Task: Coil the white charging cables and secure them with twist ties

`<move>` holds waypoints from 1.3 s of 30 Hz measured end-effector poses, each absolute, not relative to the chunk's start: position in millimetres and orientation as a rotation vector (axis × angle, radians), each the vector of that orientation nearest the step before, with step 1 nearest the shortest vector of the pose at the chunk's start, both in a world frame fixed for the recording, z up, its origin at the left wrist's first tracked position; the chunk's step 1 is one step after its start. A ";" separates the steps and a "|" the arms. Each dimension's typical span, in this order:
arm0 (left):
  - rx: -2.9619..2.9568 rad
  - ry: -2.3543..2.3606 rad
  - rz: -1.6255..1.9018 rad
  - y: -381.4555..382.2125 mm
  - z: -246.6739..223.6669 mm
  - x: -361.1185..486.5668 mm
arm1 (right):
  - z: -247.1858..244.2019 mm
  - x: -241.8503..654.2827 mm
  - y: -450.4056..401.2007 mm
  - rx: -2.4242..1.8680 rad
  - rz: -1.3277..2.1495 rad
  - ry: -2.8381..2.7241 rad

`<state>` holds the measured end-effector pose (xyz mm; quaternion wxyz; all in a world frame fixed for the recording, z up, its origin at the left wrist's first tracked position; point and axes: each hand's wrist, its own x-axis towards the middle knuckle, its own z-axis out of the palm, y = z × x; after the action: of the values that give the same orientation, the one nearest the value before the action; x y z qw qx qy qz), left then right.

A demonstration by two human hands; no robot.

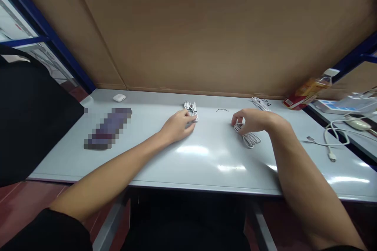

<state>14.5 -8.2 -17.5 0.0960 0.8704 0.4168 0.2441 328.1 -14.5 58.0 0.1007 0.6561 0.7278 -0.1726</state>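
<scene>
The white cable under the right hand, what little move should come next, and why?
Probably close the right hand around the coiled cable and lift it a bit. The fingers only rest curled on top of it, and its loops spill out loose on the table, while the left hand is busy at another tied bundle.

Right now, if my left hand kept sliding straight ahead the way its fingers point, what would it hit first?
The left hand already touches the tied white cable bundle; beyond it, probably the cardboard backing.
</scene>
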 end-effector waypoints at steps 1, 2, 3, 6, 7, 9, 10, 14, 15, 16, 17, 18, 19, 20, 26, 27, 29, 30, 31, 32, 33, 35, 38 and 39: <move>2.595 1.212 0.725 -9.5 -16.8 15.2 | 59.1 329.4 -14.0 1.943 -0.515 2.148; 2.606 1.189 0.727 -11.1 -15.7 15.8 | 59.7 329.6 -13.5 1.947 -0.524 2.156; 2.615 1.159 0.727 -12.9 -14.3 16.3 | 59.9 328.6 -13.0 1.958 -0.526 2.178; 2.638 1.019 0.714 -19.1 -10.3 18.0 | 56.5 316.7 -12.7 2.022 -0.454 2.369; 2.644 0.967 0.699 -21.2 -9.4 18.8 | 54.0 309.5 -13.4 2.036 -0.421 2.468; 2.664 0.873 0.662 -24.8 -8.5 20.5 | 47.7 291.3 -16.1 2.004 -0.407 2.660; 2.676 0.839 0.646 -26.2 -8.5 21.4 | 44.1 281.3 -18.0 1.944 -0.430 2.732; 2.693 0.778 0.612 -28.9 -7.9 24.0 | 30.9 248.1 -25.3 1.716 -0.452 2.831; 2.675 0.772 0.610 -29.0 -7.2 24.2 | 28.7 243.7 -26.4 1.704 -0.435 2.833; 2.641 0.770 0.614 -29.1 -6.3 24.3 | 27.1 241.0 -27.2 1.708 -0.416 2.835; 2.592 0.768 0.623 -29.0 -5.2 24.3 | 26.2 240.0 -27.6 1.719 -0.400 2.841; 2.524 0.778 0.635 -28.7 -4.1 24.2 | 26.0 240.2 -27.8 1.733 -0.392 2.851; 2.437 0.804 0.653 -28.1 -3.1 24.2 | 26.3 241.3 -27.8 1.744 -0.388 2.866; 2.334 0.845 0.675 -27.3 -2.3 24.2 | 27.0 242.6 -27.8 1.758 -0.381 2.882; 1.448 1.038 0.694 -18.2 2.0 26.5 | 32.3 244.6 -28.5 1.777 -0.357 3.078; 1.310 1.017 0.678 -17.2 3.1 26.8 | 32.3 243.5 -29.0 1.756 -0.346 3.135; 1.127 0.905 0.662 -16.3 4.9 27.1 | 31.5 240.3 -30.7 1.704 -0.312 3.240; 1.080 0.829 0.661 -16.3 5.3 27.0 | 31.0 238.5 -31.9 1.681 -0.299 3.283; 1.062 0.758 0.673 -16.6 5.2 26.8 | 30.6 236.7 -33.2 1.668 -0.298 3.314; 1.063 0.707 0.695 -17.0 4.7 26.7 | 30.5 234.9 -34.6 1.670 -0.309 3.331; 1.078 0.683 0.722 -17.4 3.8 26.6 | 30.6 233.1 -36.0 1.691 -0.332 3.333; 1.125 0.685 0.779 -17.8 1.4 26.4 | 31.6 230.2 -38.5 1.770 -0.412 3.298; 1.202 0.681 0.849 -16.9 -1.8 26.2 | 33.5 227.5 -40.3 1.907 -0.645 3.186; 1.237 0.677 0.861 -16.2 -2.4 26.1 | 33.9 227.1 -40.4 1.938 -0.746 3.147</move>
<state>26.1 -16.2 -2.4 0.6778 0.5506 0.3013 0.3830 227.1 -40.4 33.9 -0.3092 0.4888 0.7938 -0.1882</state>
